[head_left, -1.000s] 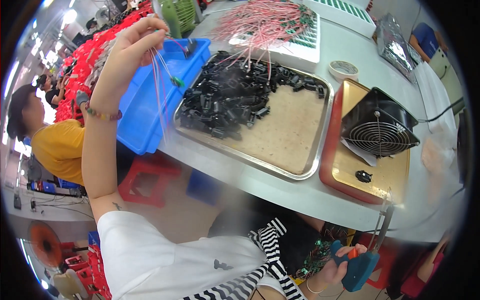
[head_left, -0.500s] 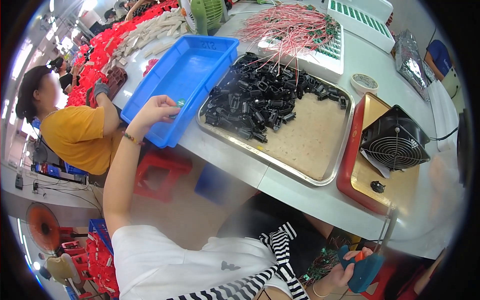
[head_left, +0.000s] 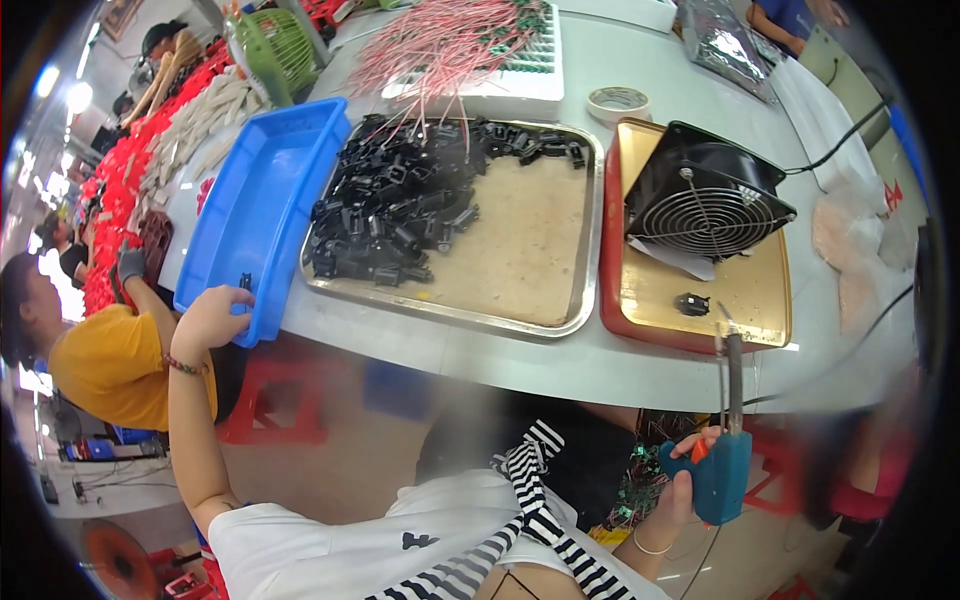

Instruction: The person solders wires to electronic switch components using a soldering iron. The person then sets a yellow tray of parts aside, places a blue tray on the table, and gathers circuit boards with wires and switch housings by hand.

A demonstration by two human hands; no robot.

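Note:
My left hand reaches over the near end of a blue plastic bin. Its fingers are curled together, and a small dark part shows at the fingertips; its kind is too small to tell. Closed around the handle of a teal soldering gun with an orange trigger is my right hand. The gun points up, its tip by the front edge of a gold-coloured tray with red sides. A single black plastic housing lies on that tray.
A metal tray holds many black plastic housings. Behind it, red wires with green boards lie on a white foam tray. A black fan and a tape roll stand right. A co-worker in yellow sits left.
My view has swung to the right. My left hand, earlier pinching a small green piece over the bin's side, is now at the bin's near end. The soldering gun has risen toward the gold tray.

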